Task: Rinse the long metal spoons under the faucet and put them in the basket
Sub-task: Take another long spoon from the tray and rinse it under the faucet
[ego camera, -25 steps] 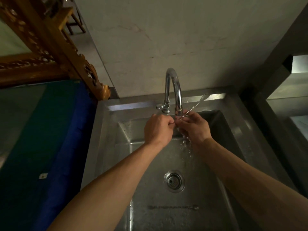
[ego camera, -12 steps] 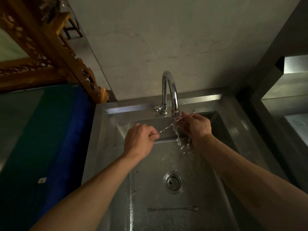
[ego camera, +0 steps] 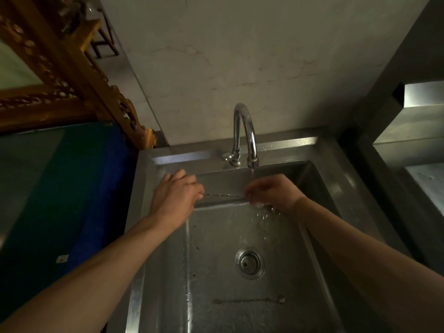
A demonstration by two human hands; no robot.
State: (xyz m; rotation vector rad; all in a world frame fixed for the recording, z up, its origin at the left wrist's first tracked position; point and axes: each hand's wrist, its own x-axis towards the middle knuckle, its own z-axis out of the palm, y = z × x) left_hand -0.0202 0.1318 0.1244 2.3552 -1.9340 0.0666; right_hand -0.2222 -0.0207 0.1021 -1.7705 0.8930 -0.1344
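Steel sink (ego camera: 168, 272), one long spoon (ego camera: 248, 300) on its floor

A dim washing-up corner of a working kitchen, seen from above a deep stainless-steel sink (ego camera: 165, 236) set hard against a plain, stained wall (ego camera: 240, 56). A chrome gooseneck faucet (ego camera: 245, 131) runs a thin stream of water (ego camera: 252, 173) into the basin, whose floor is wet around the round drain (ego camera: 249, 262). More bare steel surfaces and a boxy steel unit (ego camera: 418, 121) stand to the right. To the left, a carved, gilded wooden frame (ego camera: 79, 75) leans over a blue-and-green cloth (ego camera: 96, 188), and a small wooden stool (ego camera: 101, 37) stands farther back, giving the spot a lived-in, back-room look rather than that of a showroom.
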